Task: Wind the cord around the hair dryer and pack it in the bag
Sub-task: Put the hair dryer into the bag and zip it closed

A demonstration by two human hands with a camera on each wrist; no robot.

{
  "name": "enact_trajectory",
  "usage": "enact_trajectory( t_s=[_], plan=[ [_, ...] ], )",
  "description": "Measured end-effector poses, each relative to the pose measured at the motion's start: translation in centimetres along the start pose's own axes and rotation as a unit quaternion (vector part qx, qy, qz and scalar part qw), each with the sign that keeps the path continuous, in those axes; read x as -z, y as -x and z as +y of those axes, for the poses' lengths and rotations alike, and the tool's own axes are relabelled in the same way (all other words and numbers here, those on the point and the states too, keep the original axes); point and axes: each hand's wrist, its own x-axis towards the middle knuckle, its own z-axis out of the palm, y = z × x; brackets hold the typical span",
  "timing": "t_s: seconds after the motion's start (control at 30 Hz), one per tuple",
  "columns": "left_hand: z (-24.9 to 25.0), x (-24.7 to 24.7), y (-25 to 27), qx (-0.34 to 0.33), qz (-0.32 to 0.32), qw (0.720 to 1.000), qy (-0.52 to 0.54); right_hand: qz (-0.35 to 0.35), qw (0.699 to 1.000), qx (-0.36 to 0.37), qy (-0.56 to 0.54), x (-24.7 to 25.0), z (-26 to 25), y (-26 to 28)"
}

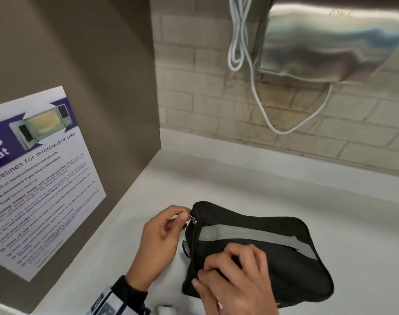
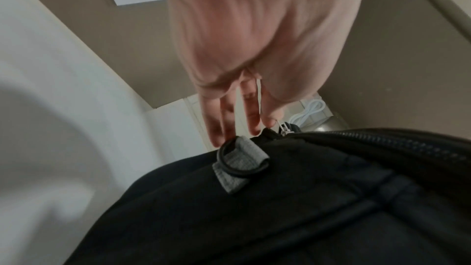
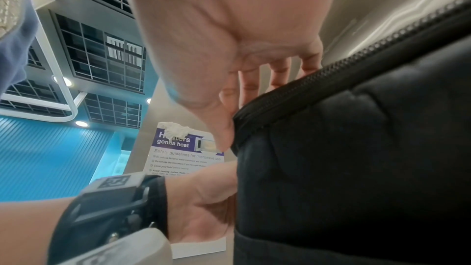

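A black bag [image 1: 273,258] with a grey stripe lies on the white counter [image 1: 216,178]. My left hand [image 1: 186,217] pinches the small metal zipper pull [image 1: 193,218] at the bag's far left corner; the left wrist view shows the same zipper pull [image 2: 282,128] above a grey loop with a black ring [image 2: 242,164]. My right hand [image 1: 225,267] grips the bag's near left edge, fingers curled over the top. In the right wrist view those fingers [image 3: 249,86] lie over the zip teeth [image 3: 356,55]. No hair dryer shows in any view.
A brown side panel with a microwave poster [image 1: 41,178] stands at the left. On the tiled back wall hangs a steel appliance [image 1: 330,42] with a looped white cord [image 1: 239,42]. A small white object [image 1: 166,310] sits at the bottom edge.
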Motion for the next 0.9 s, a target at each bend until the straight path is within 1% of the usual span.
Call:
enact_trajectory(
  t_s=[0.07,0.13,0.23,0.3,0.37,0.43,0.47,0.5,0.53,0.57,0.63,0.67,0.7,0.73,0.77,0.8,0.83,0.9],
  plan=[
    [0.2,-0.4,0.0,0.019,0.002,0.999,0.043,-0.008,1.0,-0.007,-0.008,0.1,0.1,0.0],
    [0.3,-0.7,0.0,0.02,0.009,0.999,0.05,-0.012,1.0,-0.018,-0.016,0.1,0.1,0.1],
    [0.3,-0.7,0.2,0.009,0.01,0.999,0.034,-0.006,0.999,-0.034,-0.028,0.2,0.1,0.4],
    [0.1,-0.5,0.5,0.007,0.003,1.0,0.022,-0.006,0.999,-0.029,-0.035,0.2,0.0,1.0],
    [-0.5,0.0,1.0,0.003,-0.003,1.0,-0.007,-0.021,0.999,-0.019,-0.047,0.5,0.3,1.8],
    [-1.4,0.6,1.6,0.011,-0.01,0.999,-0.046,-0.049,0.997,-0.009,-0.056,1.3,0.8,3.1],
    [-1.9,0.9,2.0,0.022,-0.013,0.998,-0.054,-0.05,0.997,-0.009,-0.053,1.9,1.1,3.8],
    [-2.3,1.1,2.4,0.034,-0.015,0.998,-0.052,-0.036,0.998,-0.02,-0.051,2.5,1.5,4.5],
    [-2.6,1.3,2.9,0.046,-0.016,0.998,-0.043,-0.01,0.997,-0.047,-0.057,3.2,1.8,5.0],
    [-3.0,1.6,3.3,0.059,-0.019,0.998,-0.033,0.032,0.993,-0.086,-0.074,4.0,2.4,5.7],
    [-3.9,2.4,4.3,0.095,-0.052,0.994,-0.015,0.124,0.973,-0.172,-0.089,5.5,4.0,7.4],
    [-4.2,2.7,4.7,0.115,-0.09,0.989,-0.006,0.149,0.962,-0.21,-0.089,6.2,4.9,8.1],
    [-4.7,3.0,5.1,0.13,-0.137,0.982,-0.005,0.161,0.949,-0.256,-0.091,6.7,5.9,9.0],
    [-5.0,3.2,5.5,0.143,-0.181,0.973,-0.018,0.162,0.928,-0.321,-0.098,6.9,6.8,10.0],
    [-5.0,3.0,5.9,0.161,-0.211,0.963,-0.04,0.151,0.901,-0.393,-0.106,6.7,7.7,11.0],
    [-5.1,2.6,6.2,0.178,-0.223,0.956,-0.064,0.113,0.881,-0.446,-0.106,6.3,8.6,12.2],
    [-5.2,2.0,6.4,0.189,-0.224,0.952,-0.084,0.048,0.873,-0.472,-0.112,5.6,9.6,13.4],
    [-5.3,1.0,6.6,0.191,-0.208,0.95,-0.13,-0.095,0.85,-0.492,-0.161,4.4,10.8,14.6]
  ],
)
